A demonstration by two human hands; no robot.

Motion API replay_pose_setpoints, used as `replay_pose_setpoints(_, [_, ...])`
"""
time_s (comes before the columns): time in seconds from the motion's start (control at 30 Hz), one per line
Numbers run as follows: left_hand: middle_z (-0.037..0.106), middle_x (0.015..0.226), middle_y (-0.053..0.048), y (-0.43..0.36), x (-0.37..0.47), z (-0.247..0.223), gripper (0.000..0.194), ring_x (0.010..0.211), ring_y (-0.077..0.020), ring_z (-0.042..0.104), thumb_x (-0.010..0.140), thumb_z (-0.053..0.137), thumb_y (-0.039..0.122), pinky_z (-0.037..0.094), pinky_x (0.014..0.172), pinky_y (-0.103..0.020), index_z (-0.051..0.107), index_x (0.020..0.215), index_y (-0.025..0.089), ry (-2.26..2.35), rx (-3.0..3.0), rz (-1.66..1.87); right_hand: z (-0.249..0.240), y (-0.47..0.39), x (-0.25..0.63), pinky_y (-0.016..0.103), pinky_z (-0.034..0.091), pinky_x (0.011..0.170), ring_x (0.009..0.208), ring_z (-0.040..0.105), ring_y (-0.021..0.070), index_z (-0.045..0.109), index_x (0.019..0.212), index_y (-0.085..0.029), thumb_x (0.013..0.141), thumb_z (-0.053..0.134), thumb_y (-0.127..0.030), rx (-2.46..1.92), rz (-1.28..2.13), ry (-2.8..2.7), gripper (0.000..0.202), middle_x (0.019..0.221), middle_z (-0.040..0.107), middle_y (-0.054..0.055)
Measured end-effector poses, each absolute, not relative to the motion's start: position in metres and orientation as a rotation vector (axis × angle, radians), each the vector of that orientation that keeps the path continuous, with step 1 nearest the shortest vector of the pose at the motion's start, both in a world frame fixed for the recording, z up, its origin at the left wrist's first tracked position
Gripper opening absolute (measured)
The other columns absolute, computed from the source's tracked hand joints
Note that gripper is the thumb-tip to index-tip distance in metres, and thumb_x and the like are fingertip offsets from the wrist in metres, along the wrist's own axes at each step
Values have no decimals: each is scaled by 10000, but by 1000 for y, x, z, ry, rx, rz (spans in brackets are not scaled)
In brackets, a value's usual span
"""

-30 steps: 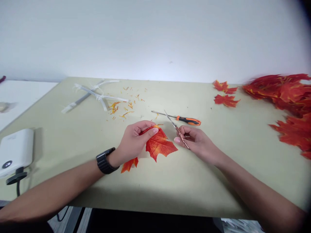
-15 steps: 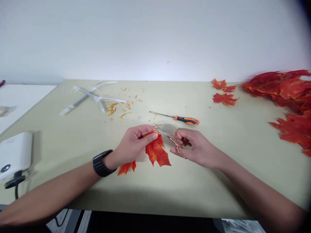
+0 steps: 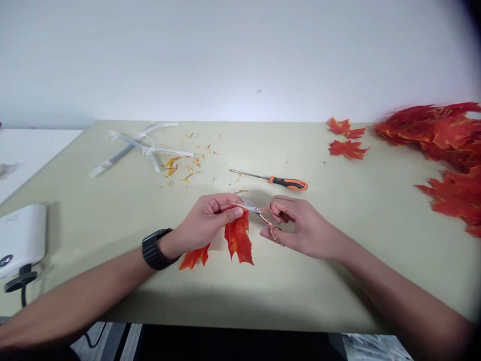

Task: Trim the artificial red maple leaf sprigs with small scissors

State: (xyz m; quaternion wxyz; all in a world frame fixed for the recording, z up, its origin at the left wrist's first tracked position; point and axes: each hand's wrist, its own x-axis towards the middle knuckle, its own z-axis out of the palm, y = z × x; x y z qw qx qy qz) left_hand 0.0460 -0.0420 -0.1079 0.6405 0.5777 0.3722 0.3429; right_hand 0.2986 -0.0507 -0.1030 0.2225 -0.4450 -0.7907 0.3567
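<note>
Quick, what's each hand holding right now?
Left hand: closed, pinching a red leaf.
Right hand: closed on the scissors.

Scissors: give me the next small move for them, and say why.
Probably squeeze the scissors shut, slowly: the right hand holds them with the blades seemingly a little apart at the upper end of the red leaf, and the left hand pinches that leaf very close to them.
</note>
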Motion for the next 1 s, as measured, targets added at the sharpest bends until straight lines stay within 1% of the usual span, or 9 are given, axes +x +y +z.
replay_pose_setpoints(0.13, [720,775,-45,-41,46,-110,257,636,-109,620,921,716,412,515,603,-208,728,901,157,841,1325,771,-102,-51,299,278,290,561,632,333,118,344,742,-219,873,726,-418,-1223,1002,-2199,450,723,415,-30])
replay_pose_setpoints(0.27, [717,746,-46,-41,46,-110,278,622,-123,625,899,736,437,514,577,-222,742,890,160,852,1338,766,-100,-51,298,276,301,561,625,367,114,358,732,-216,869,720,-392,-1208,998,-2225,426,720,443,-28])
replay_pose_setpoints(0.43, [723,743,-46,-41,48,-111,290,612,-122,626,888,745,448,509,566,-223,746,891,158,859,1325,762,-100,-52,298,276,313,568,623,407,116,381,740,-213,876,712,-419,-1222,980,-2237,413,720,488,-19])
replay_pose_setpoints(0.57, [727,754,-44,-42,48,-112,269,609,-116,623,890,748,430,504,570,-216,743,853,163,856,1302,762,-102,-53,298,281,309,569,617,407,118,382,740,-214,887,703,-428,-1224,960,-2246,413,716,498,-17])
replay_pose_setpoints(0.7, [735,777,-27,-43,48,-112,220,636,-103,638,906,739,399,506,605,-202,754,896,180,848,1275,761,-103,-54,298,281,305,559,610,394,113,362,737,-215,888,695,-381,-1233,963,-2249,402,707,485,-25])
replay_pose_setpoints(0.77, [730,765,-23,-44,48,-111,226,631,-105,636,906,739,407,503,600,-207,756,896,181,854,1284,769,-102,-54,298,281,316,559,612,402,114,359,736,-215,885,689,-353,-1238,972,-2241,388,708,488,-26])
replay_pose_setpoints(0.9, [733,773,-36,-44,48,-110,250,635,-122,646,904,738,421,515,596,-229,761,903,172,868,1305,777,-102,-55,298,292,345,577,620,460,124,368,727,-217,880,669,-314,-1240,1012,-2208,351,712,507,-19])
replay_pose_setpoints(1.0, [740,788,-36,-44,48,-109,221,648,-117,647,909,737,394,518,609,-223,765,910,174,863,1299,787,-102,-55,298,296,373,585,631,508,131,371,719,-217,874,661,-288,-1238,1063,-2175,336,715,531,-12])
